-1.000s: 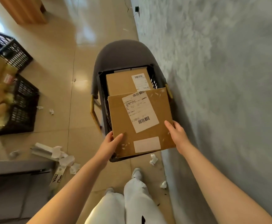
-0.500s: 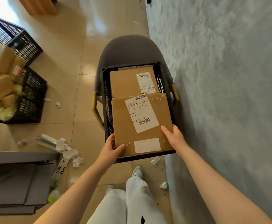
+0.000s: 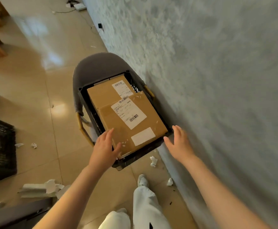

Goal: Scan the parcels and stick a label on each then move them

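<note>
Head view, looking down at a glossy beige tiled floor [image 3: 41,100] that fills the left of the frame; a rough grey wall [image 3: 209,80] fills the right. At centre, a black crate [image 3: 135,158] sits on a grey chair [image 3: 98,66] set against the wall. Two parcels lie in the crate: the top parcel [image 3: 118,129], bearing a barcode label [image 3: 128,114], overlaps the far parcel [image 3: 102,94]. The left hand [image 3: 104,148] rests on the top parcel's near left corner, fingers straight and slightly spread. The right hand [image 3: 178,142] hovers just beside the crate's right corner, fingers apart, holding nothing. Paper scraps [image 3: 153,161] litter the floor. Other black crates [image 3: 0,149] stand at the left edge.
</note>
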Demonstrator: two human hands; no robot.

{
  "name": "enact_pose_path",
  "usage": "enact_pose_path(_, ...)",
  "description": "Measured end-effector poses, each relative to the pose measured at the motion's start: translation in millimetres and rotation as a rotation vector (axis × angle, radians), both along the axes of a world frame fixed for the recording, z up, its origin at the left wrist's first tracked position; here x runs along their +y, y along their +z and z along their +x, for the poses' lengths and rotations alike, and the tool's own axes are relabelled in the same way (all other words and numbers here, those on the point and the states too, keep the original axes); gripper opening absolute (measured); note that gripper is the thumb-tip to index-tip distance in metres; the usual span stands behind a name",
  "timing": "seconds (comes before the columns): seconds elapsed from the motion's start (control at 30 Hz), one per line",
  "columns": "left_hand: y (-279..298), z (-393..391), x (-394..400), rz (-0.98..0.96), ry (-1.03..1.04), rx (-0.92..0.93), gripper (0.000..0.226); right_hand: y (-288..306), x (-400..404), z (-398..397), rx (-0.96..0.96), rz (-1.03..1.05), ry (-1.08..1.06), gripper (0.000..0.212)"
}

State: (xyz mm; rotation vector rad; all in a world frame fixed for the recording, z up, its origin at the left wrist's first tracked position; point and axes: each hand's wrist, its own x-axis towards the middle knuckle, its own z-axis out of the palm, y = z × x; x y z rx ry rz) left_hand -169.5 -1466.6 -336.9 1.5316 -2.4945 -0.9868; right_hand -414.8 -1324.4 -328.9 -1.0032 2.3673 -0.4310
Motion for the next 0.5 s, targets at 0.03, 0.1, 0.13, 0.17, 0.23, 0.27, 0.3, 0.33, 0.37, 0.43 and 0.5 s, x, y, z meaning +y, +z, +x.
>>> enact_pose_path(0.03,4.2,0.4,1.9,-0.058,-0.083,-0.015,0.070,5.2,16.5,8.7,0.019,-0.002,-0.037,0.068)
enact_pose_path(0.1,15.3,-0.8,8.4,-0.159,-0.253,-0.043,0.066,16.1,51.0,26.9,0.049,0.008,-0.114,0.068)
enact_pose_path(0.13,21.0,-1.9,11.7,-0.197,-0.333,-0.052,0.064,21.3,67.9,37.2,0.055,0.014,-0.156,0.067)
enact_pose_path(0.17,27.8,-3.1,17.5,-0.227,-0.404,-0.058,0.063,26.9,84.2,47.3,0.053,0.018,-0.199,0.066)
enact_pose_path(0.23,41.0,-6.0,34.6,-0.256,-0.530,-0.041,0.061,41.8,120.7,71.2,0.036,0.014,-0.294,0.063)
enact_pose_path(0.27,45.1,-7.3,40.1,-0.258,-0.559,-0.029,0.059,45.1,132.3,80.1,0.045,0.008,-0.306,0.062)
enact_pose_path(0.3,51.7,-9.2,51.2,-0.270,-0.614,-0.011,0.058,51.8,150.5,91.6,0.080,0.003,-0.336,0.061)
enact_pose_path(0.33,58.6,-11.2,65.6,-0.292,-0.676,0.004,0.057,58.9,170.3,102.7,0.118,0.000,-0.369,0.061)
enact_pose_path(0.37,64.8,-12.3,81.3,-0.318,-0.733,0.014,0.056,64.6,190.3,113.9,0.146,0.001,-0.402,0.061)
enact_pose_path(0.43,74.7,-15.1,116.0,-0.395,-0.848,0.040,0.056,74.1,232.3,136.5,0.159,-0.015,-0.492,0.062)
enact_pose_path(0.5,81.1,-15.3,155.1,-0.500,-0.986,0.073,0.055,81.0,276.1,159.5,0.174,-0.012,-0.606,0.066)
